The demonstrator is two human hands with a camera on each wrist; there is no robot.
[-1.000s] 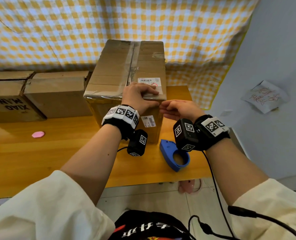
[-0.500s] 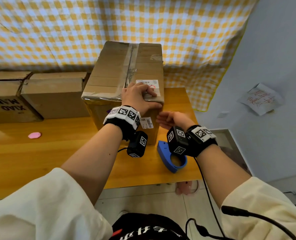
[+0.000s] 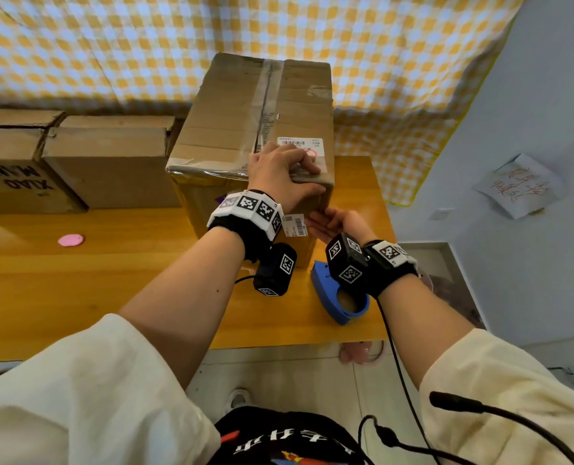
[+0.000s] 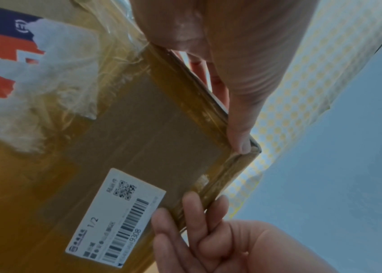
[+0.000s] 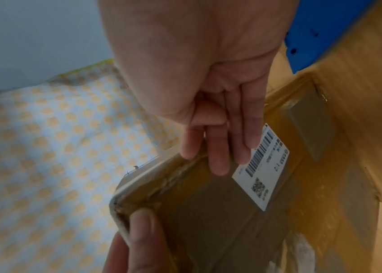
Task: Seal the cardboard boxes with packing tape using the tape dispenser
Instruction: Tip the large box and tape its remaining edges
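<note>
Head view: a tall cardboard box (image 3: 255,129) stands on the wooden tabletop (image 3: 111,273), its long axis running away from the person toward the checked cloth (image 3: 144,45) behind it. A strip of clear tape (image 3: 267,95) lies along the centre seam of the top face, and more tape wraps the near top edge. The left hand (image 3: 280,177) lies over that near edge, fingers flat on the top beside a white label (image 3: 299,142) and thumb bent down onto the front face. The right hand (image 3: 337,223) is lower, at the box's near right vertical corner, fingers straight against the cardboard. The blue tape dispenser (image 3: 341,297) lies unheld on the tabletop just below the right wrist, so neither hand holds the tool. Two more boxes (image 3: 111,162) stand to the left; whether they are sealed cannot be told. Left wrist view: the left thumb (image 4: 239,129) presses glossy tape along the top edge up to the corner, and the straight fingers of the right hand touch the corner from below, near a barcode label (image 4: 124,218). Right wrist view: the right fingers (image 5: 218,147) lie extended on the taped corner, holding nothing. Judged from this, the taping of this box appears nearly complete, with smoothing in progress and the other boxes possibly remaining.
</note>
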